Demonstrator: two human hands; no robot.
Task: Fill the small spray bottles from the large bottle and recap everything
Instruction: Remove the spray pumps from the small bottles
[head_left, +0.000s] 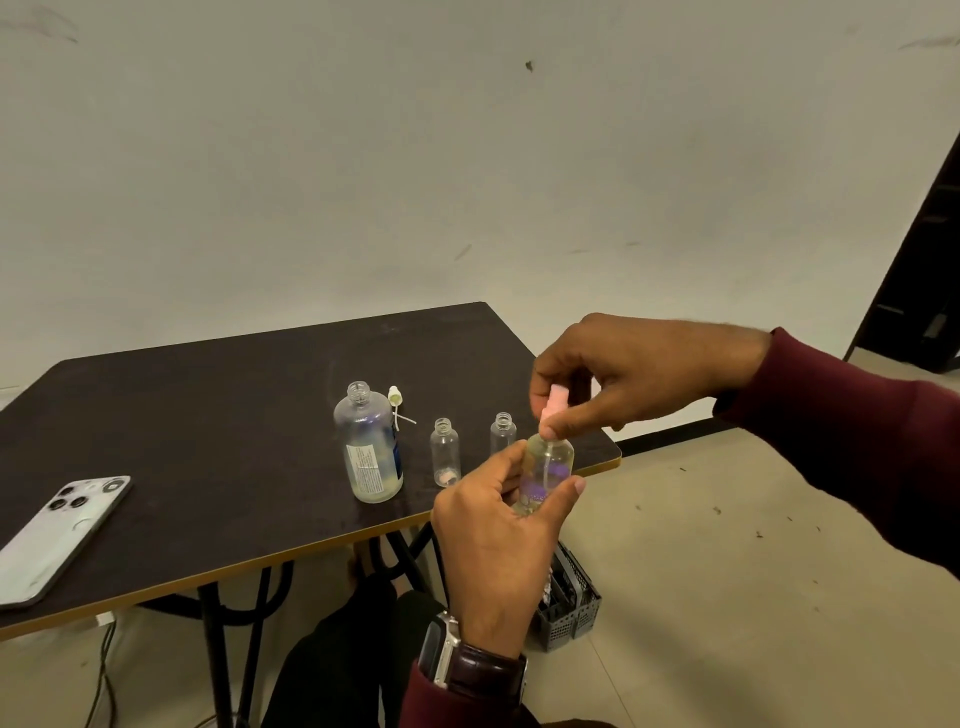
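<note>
Dark laminate table (218, 415), pale edge band. At far left, white phone (57, 538) lying camera side up, no part in the job. Near centre, large bottle (368, 449) upright and uncapped, neck open, only a shallow layer of pale liquid visible near the base; exact level hard to judge through the label. Just behind it to the right, white spray cap (396, 402) with dip tube lying loose on the table, not yet refitted. Next right, first small bottle (445, 452) upright, uncapped, apparently unfilled, a pinkish shape showing through its base, identity unclear. Next right, second small bottle (503, 434) upright, uncapped, apparently unfilled, partly hidden behind the left hand (493, 545). Off the table's right corner, third small bottle (545, 470) held in the air, yellowish liquid inside, fingers and thumb of the left hand wrapped round its body. Above it, right hand (623, 374) pinching pink spray head (555, 401) between thumb and fingertips, dip tube already inside, head sitting at the neck; fully tightened or not, cannot tell. Judgement: one of three small bottles filled and being recapped; two fills, two small caps and the large bottle's cap outstanding. Below the table at right, grey perforated basket (571, 613) on the floor.
</note>
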